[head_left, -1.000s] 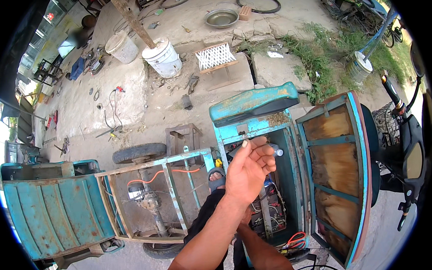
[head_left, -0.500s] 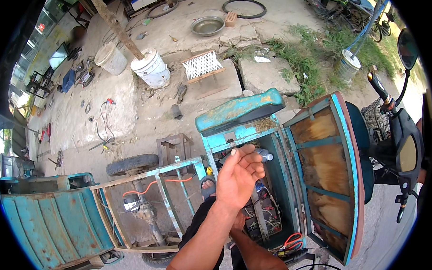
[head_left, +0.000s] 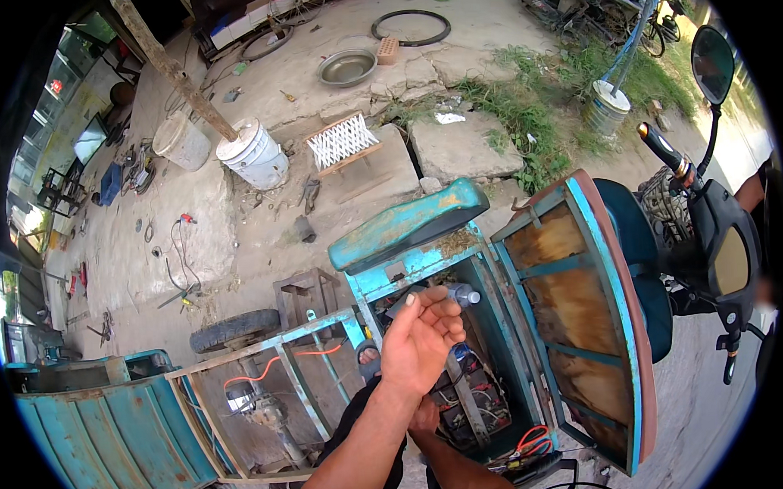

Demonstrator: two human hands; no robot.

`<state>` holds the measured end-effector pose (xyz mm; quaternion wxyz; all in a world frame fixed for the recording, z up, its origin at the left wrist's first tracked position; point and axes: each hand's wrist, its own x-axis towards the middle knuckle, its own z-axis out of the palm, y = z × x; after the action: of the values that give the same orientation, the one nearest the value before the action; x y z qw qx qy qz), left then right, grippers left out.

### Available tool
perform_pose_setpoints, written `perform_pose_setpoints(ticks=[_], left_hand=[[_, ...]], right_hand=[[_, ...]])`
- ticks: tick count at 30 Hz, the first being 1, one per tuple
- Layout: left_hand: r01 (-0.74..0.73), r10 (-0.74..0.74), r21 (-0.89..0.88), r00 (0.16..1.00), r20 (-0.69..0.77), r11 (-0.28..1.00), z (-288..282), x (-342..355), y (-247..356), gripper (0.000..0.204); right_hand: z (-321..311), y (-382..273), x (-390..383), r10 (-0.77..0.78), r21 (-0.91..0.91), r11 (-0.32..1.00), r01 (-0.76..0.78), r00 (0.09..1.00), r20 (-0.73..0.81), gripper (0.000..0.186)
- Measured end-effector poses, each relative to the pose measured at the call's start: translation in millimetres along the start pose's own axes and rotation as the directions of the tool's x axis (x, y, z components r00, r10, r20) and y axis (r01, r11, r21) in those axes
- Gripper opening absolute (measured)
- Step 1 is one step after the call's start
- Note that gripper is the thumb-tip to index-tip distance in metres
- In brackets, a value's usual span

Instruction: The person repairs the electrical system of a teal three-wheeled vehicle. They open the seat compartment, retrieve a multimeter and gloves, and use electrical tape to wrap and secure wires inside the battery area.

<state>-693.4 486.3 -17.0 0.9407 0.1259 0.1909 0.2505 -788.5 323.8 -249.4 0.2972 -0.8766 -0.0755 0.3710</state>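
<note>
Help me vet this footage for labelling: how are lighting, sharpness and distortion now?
Head view: bright daylight, the open box shadowed inside; head view: left hand fairly sharp; head view: ribbed teal panel bows near the picture's edge.

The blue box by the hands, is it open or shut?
Open. The lid stands off to the box's right, and the batteries inside show.

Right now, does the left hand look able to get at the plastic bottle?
Likely yes: the left hand looks empty and close to the bottle, and the open lid leaves the way free.
</note>
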Motion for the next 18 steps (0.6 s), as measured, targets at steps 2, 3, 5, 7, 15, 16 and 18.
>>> perform_pose_setpoints(ticks=[2, 3, 5, 7, 15, 16, 18], left_hand=[[0.021, -0.021, 0.014, 1.0, 0.002, 1.0, 1.7, 1.0, -0.7, 0.044], [0.028, -0.028, 0.02, 1.0, 0.003, 0.999, 1.2, 2.1, -0.4, 0.045], [0.041, -0.041, 0.017, 0.999, 0.012, 0.999, -4.9, 5.2, 1.0, 0.044], [0.07, -0.07, 0.013, 0.997, 0.034, 0.997, -0.4, 11.2, -2.0, 0.043], [0.111, -0.113, 0.066, 0.993, 0.039, 0.992, -4.2, 30.9, 8.0, 0.043], [0.115, -0.119, 0.072, 0.992, 0.049, 0.991, -4.1, 33.2, 9.8, 0.043], [0.135, -0.14, 0.082, 0.989, 0.051, 0.987, -2.8, 39.9, 8.8, 0.043]], right_hand=[[1.3, 0.2, -0.8, -0.008, 0.003, 1.0, 0.008, 1.0, 0.004, 0.049], [1.8, -0.6, -1.5, -0.014, -0.002, 1.0, 0.014, 1.0, 0.004, 0.049], [7.3, 1.5, -2.2, -0.016, -0.016, 1.0, 0.016, 1.0, 0.005, 0.049], [5.3, 1.8, 1.8, -0.002, -0.021, 1.0, 0.002, 1.0, -0.02, 0.048], [3.7, -5.2, -1.3, -0.001, -0.072, 0.997, -0.003, 0.998, -0.062, 0.046], [2.0, -6.3, -2.4, 0.016, -0.062, 0.998, -0.018, 0.999, -0.033, 0.046], [6.2, -2.3, 0.3, -0.027, -0.048, 0.999, 0.023, 0.996, -0.08, 0.046]])
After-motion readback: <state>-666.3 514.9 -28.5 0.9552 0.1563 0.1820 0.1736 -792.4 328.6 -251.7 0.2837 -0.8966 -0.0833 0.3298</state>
